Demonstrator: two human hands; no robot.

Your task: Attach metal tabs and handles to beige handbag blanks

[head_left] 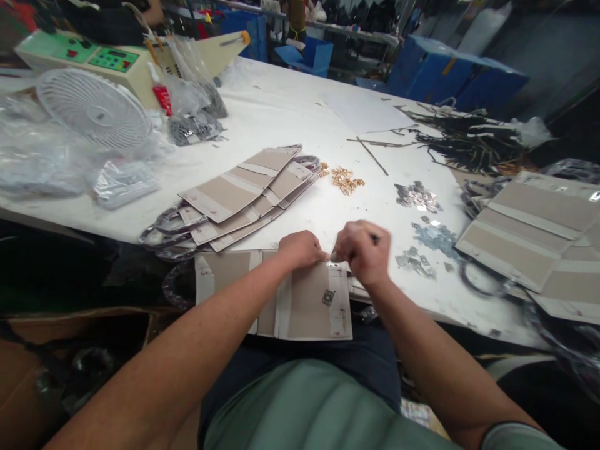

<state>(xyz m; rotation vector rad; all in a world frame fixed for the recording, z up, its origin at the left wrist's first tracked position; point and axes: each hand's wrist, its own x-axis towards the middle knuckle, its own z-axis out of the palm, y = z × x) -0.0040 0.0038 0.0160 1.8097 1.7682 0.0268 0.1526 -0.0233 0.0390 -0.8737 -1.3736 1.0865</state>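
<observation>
A flat beige bag panel (307,306) with pale strips lies at the table's front edge, over my lap. My left hand (302,249) rests on its far side with fingers curled, fingertips near a small shiny metal piece (332,265) at the far right corner. What those fingers pinch, if anything, is hidden. My right hand (364,250), slightly blurred, is wrapped round a small tool whose dark end (374,238) shows at the fist. Its greyish tip points at that corner, beside my left fingertips. A loose square metal plate (328,297) lies on the panel's right part.
Stacked bag panels (239,181) lie beyond my left hand, more panels (534,219) at right. Gold-coloured fittings (344,180) and metal plates (419,197) lie in piles. Farther out are dark strips (464,140), a white fan (96,109), a machine (89,56) and blue boxes (450,72).
</observation>
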